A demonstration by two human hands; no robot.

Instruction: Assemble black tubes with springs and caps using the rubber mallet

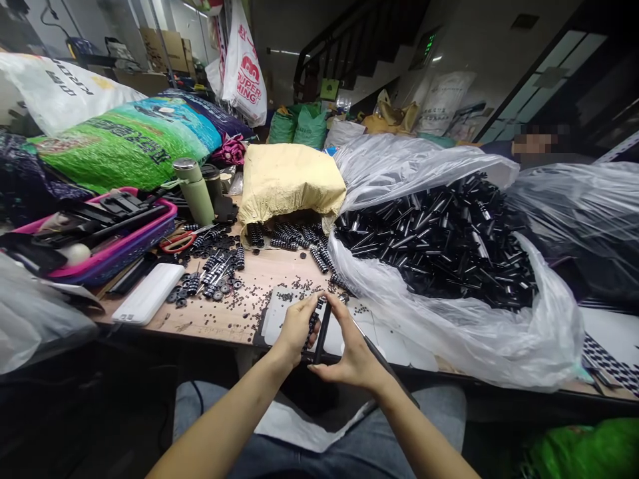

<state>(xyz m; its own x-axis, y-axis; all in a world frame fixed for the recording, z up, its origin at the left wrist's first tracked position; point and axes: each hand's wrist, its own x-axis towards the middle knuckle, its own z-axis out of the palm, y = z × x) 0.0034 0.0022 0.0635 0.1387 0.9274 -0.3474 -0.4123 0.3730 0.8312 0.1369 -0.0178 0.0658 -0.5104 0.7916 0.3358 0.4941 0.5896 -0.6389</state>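
Note:
My left hand (pixel 295 327) is closed around a short stack of small black ribbed rings (pixel 312 324) at the table's front edge. My right hand (pixel 352 351) is closed on a thin black tube (pixel 322 332), held upright beside that stack, and a second long black rod (pixel 382 359) runs back under its palm. The thumbs of both hands meet above the tube's top. Loose black rings (pixel 219 269) and ribbed stacks (pixel 287 238) lie scattered on the wooden table (pixel 224 319) ahead of my hands.
A large clear plastic bag (pixel 449 332) full of black tubes lies right. A yellow sack (pixel 287 179), green flask (pixel 196 191), red-handled scissors (pixel 178 241), white power bank (pixel 148 293) and pink tray (pixel 120 256) stand left. Another person (pixel 536 146) sits far right.

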